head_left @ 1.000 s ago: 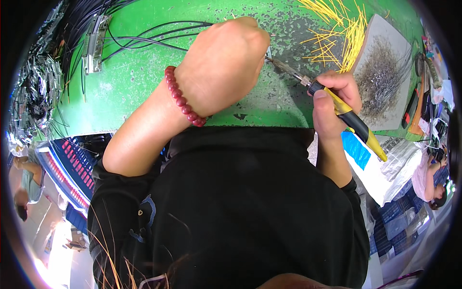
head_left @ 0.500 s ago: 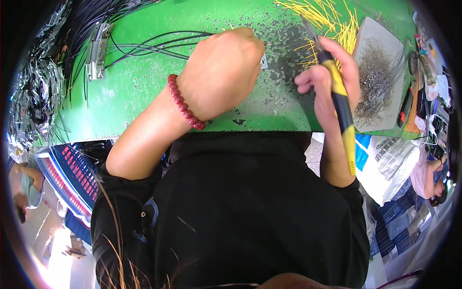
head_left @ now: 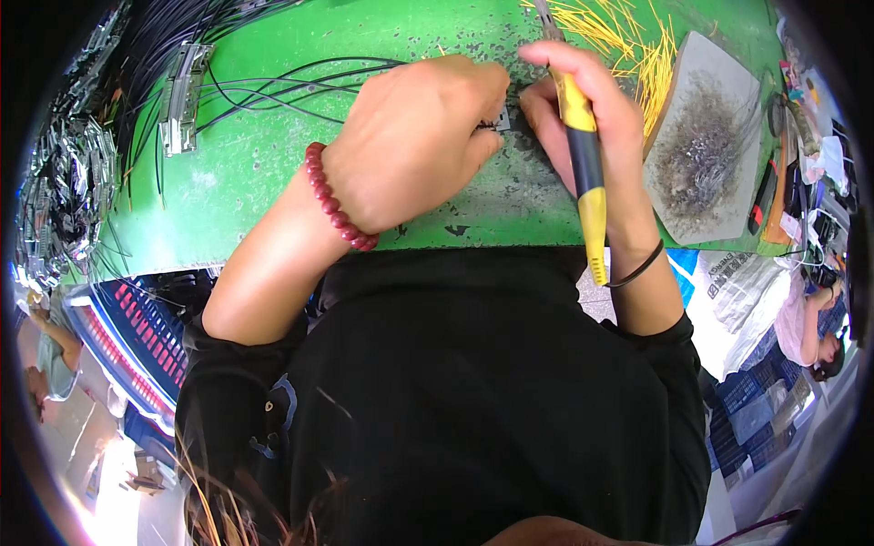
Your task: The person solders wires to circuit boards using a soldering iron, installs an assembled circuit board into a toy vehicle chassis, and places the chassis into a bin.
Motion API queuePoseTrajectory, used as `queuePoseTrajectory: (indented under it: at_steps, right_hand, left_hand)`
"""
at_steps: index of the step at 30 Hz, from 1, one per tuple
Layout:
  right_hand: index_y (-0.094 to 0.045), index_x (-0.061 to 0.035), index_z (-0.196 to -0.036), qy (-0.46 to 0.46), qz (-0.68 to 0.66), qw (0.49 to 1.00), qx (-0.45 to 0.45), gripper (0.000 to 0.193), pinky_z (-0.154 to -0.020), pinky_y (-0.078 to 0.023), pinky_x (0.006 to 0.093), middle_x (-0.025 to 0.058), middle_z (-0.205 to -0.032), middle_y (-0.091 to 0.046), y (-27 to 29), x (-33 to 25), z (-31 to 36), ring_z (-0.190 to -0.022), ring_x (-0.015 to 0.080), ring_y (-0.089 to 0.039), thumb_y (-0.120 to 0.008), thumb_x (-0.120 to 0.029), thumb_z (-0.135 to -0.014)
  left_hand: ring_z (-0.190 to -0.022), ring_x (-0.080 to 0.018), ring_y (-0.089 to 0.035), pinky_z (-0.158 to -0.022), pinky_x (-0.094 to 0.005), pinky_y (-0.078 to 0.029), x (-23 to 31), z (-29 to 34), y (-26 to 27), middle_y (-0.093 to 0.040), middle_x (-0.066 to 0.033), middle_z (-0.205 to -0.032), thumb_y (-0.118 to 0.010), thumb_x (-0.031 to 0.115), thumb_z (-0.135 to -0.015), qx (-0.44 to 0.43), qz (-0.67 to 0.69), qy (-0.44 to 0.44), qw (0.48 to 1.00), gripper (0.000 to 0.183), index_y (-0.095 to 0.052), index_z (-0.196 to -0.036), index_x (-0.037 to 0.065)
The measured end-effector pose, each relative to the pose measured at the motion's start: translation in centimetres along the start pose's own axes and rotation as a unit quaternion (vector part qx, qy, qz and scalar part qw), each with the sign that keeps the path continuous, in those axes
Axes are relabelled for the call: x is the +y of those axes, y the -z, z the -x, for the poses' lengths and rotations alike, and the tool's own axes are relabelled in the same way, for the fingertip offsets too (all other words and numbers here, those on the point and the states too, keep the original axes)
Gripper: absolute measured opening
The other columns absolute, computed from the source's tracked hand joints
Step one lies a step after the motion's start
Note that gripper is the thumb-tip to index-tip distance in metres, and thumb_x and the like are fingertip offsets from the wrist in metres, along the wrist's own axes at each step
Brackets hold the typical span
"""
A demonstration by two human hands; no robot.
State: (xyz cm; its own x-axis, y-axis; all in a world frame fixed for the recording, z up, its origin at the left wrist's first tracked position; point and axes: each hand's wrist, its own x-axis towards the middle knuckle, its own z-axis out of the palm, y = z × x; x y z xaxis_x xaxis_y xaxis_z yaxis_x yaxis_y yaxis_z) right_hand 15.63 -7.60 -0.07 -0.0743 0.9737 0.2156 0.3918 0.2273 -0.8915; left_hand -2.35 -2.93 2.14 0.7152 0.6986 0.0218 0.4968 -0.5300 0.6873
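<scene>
My left hand, a red bead bracelet at its wrist, is closed in a pinch over the bench. Black wires run beneath it from the left, and something thin and dark shows between thumb and forefinger. A small silvery metal piece lies at those fingertips, mostly covered. In my right hand is a soldering iron with a yellow and black handle, its metal end pointing up and away. The fingers wrap its upper handle; a black band loops round that wrist.
Loose yellow strands lie at the far right. Beside them sits a grey slab covered in dark debris. At left are a slim metal housing, bundled black wires and piled shiny metal parts. Tools crowd the bench's right edge.
My right hand and the soldering iron have moved left, closer to my left hand. The left hand has turned slightly, showing its thumb. The grey slab has shifted a little left in view.
</scene>
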Motion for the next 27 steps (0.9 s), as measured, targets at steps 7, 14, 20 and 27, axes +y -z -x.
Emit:
queuePoseTrajectory:
  at_steps: [7, 14, 20, 27]
  right_hand:
    - [-0.059, -0.0089, -0.114, 0.069, 0.035, 0.995, 0.060, 0.043, -0.051, -0.041, 0.0215, 0.0000, -0.066, -0.056, -0.7, 0.3, 1.4, -0.055, 0.0077, -0.052, -0.065, 0.009, -0.075]
    - [-0.059, -0.0074, -0.112, 0.001, -0.027, 0.994, 0.106, 0.041, -0.066, -0.051, 0.0216, 0.0074, -0.082, -0.069, -0.9, -0.2, 2.9, -0.075, 0.0108, -0.068, -0.067, 0.011, -0.077]
    - [-0.059, -0.0079, -0.112, -0.035, -0.042, 0.994, 0.097, 0.039, -0.064, -0.050, 0.0214, 0.0066, -0.082, -0.068, -0.9, -0.3, 2.2, -0.073, 0.0103, -0.067, -0.062, 0.010, -0.078]
    - [-0.058, -0.0087, -0.113, -0.013, -0.047, 0.993, 0.106, 0.040, -0.064, -0.050, 0.0217, 0.0046, -0.076, -0.068, -1.1, -0.3, 2.2, -0.069, 0.0082, -0.064, -0.061, 0.009, -0.078]
  left_hand:
    - [-0.070, -0.0338, -0.060, -0.063, -0.0406, -0.047, -0.1, -0.2, -0.3, -0.060, -0.0147, -0.076, -0.065, 0.009, -0.077, 0.033, 0.027, 0.007, 0.999, 0.011, -0.059, -0.083, 0.001]
    - [-0.070, -0.0335, -0.060, -0.062, -0.0395, -0.047, 0.0, 0.1, -0.5, -0.060, -0.0134, -0.076, -0.066, 0.007, -0.075, 0.042, 0.007, 0.025, 0.999, 0.009, -0.060, -0.077, 0.001]
    - [-0.070, -0.0326, -0.060, -0.061, -0.0389, -0.047, 0.1, 0.1, -0.7, -0.060, -0.0128, -0.075, -0.067, 0.005, -0.074, 0.046, 0.004, 0.023, 0.999, 0.009, -0.059, -0.076, 0.001]
    - [-0.070, -0.0321, -0.060, -0.062, -0.0385, -0.047, 0.0, 0.2, -0.7, -0.061, -0.0126, -0.075, -0.067, 0.006, -0.074, 0.052, 0.012, 0.023, 0.998, 0.009, -0.059, -0.076, 0.001]
